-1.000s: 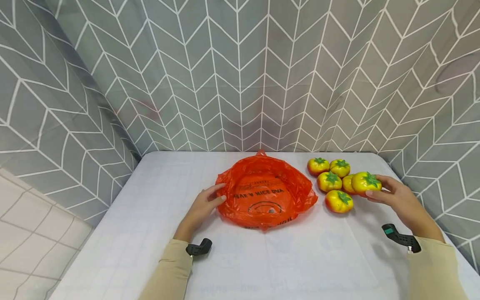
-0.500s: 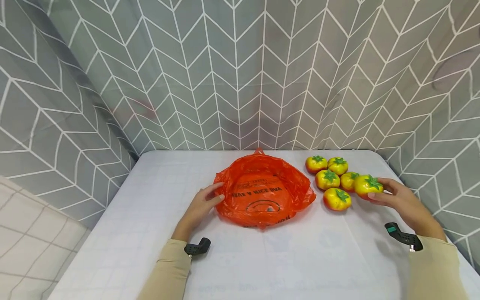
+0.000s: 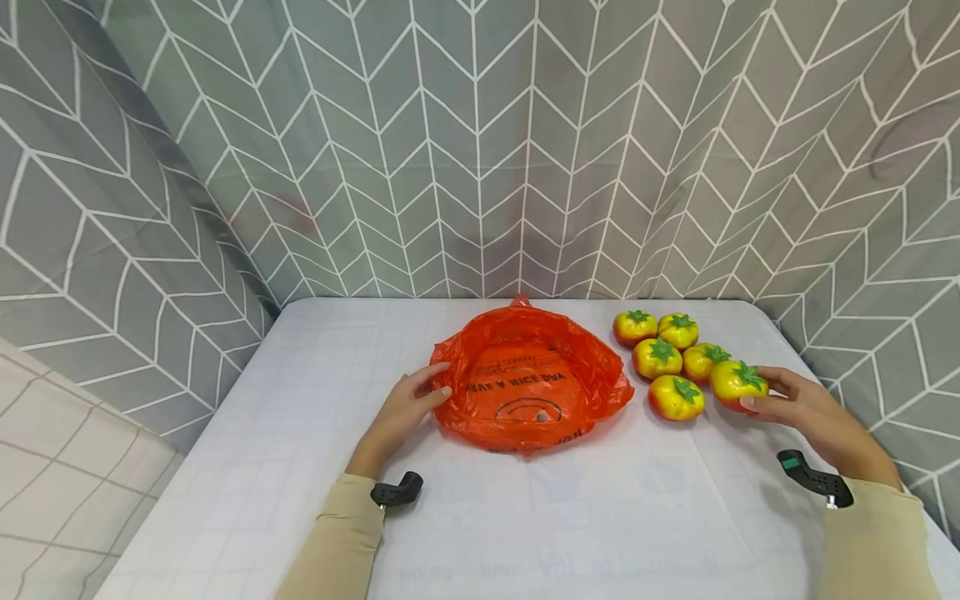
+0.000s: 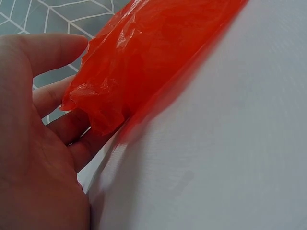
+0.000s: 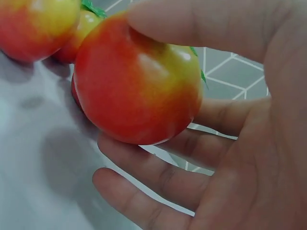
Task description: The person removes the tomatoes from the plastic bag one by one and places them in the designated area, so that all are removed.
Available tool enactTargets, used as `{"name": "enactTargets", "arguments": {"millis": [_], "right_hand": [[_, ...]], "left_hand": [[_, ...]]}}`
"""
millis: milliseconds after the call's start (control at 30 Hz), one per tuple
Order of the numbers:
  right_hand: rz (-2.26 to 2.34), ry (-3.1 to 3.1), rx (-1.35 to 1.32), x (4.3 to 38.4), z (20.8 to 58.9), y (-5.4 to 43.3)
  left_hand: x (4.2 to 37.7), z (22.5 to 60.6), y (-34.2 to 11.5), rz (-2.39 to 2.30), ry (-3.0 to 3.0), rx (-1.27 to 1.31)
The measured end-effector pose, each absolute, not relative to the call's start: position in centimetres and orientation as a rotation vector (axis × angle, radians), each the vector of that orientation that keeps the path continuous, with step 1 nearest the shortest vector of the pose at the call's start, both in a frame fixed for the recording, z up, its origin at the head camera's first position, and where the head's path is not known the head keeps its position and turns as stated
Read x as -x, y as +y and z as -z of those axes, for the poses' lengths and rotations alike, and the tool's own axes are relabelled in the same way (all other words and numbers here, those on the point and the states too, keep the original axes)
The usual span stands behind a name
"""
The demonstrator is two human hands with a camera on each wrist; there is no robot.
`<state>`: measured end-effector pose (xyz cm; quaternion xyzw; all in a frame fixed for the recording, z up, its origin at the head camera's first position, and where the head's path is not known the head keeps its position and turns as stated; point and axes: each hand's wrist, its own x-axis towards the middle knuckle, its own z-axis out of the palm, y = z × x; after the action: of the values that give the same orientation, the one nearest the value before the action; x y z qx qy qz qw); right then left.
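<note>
My right hand (image 3: 806,412) holds a yellow-and-red tomato (image 3: 738,385) with a green leafy top, at the right end of a group of similar ones. In the right wrist view the thumb lies on one side of this tomato (image 5: 139,81) and fingers curve round the other, with the two lowest fingers extended beneath. A red plastic bag (image 3: 525,433) lies mid-table, its mouth spread upward and dark print showing inside. My left hand (image 3: 401,408) is at the bag's left rim. The left wrist view has its fingers against the bag (image 4: 110,91), the thumb apart from them.
Several more tomatoes (image 3: 677,398) cluster between the bag and my right hand. A white-covered table (image 3: 585,517) lies under everything. Grey curtains (image 3: 480,150) with white lines rise behind the table and along both sides.
My right hand has lowered the tomato slightly and brought it a little to the right, uncovering more of the one behind it. The left hand and bag stay in place.
</note>
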<state>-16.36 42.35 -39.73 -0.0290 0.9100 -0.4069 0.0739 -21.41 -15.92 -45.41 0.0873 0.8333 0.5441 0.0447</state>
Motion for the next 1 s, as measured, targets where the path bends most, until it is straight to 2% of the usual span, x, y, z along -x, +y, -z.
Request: {"name": "enactTargets", "arguments": {"millis": [1000], "right_hand": [[1.105,2.67,0.122,16.3,41.1,42.7]], "left_hand": [[21.5,45.5,-16.0,-1.71,2.523,-0.232]]}}
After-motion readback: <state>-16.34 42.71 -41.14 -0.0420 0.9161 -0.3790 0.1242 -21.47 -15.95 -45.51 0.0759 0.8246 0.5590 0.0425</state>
